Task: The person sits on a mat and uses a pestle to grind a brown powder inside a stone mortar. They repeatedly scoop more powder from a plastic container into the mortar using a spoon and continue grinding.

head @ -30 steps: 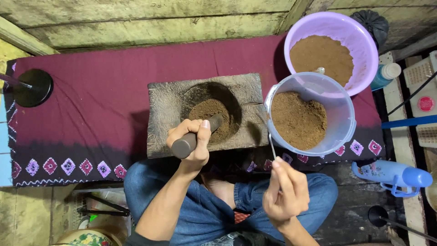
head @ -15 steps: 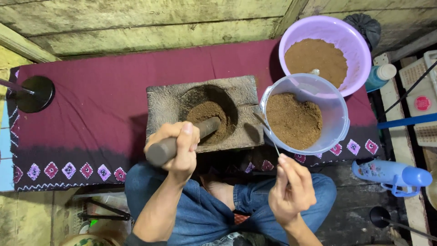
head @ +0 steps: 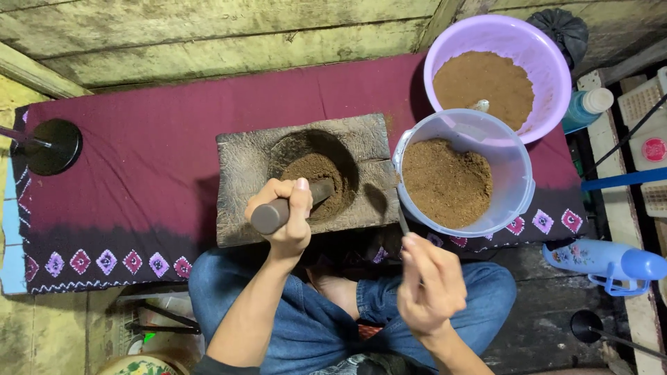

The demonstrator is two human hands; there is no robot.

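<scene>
While the left hand (head: 285,215) grips the dark pestle (head: 288,205) in the stone mortar (head: 306,177), brown powder (head: 316,177) lies ground there; both tubs nearby hold plenty. The right hand (head: 427,285) has fingers closed on a thin spoon (head: 401,219). Since half a second ago, the pestle has slid deeper.

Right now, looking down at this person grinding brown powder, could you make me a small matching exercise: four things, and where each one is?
Things:
1. pestle
2. lilac basin
3. thin metal tool
4. stone mortar

Places:
a. on the maroon cloth, powder in its hollow
b. in the right hand
c. far right, behind the clear tub
d. in the left hand

Pairs: 1-d, 2-c, 3-b, 4-a
</scene>
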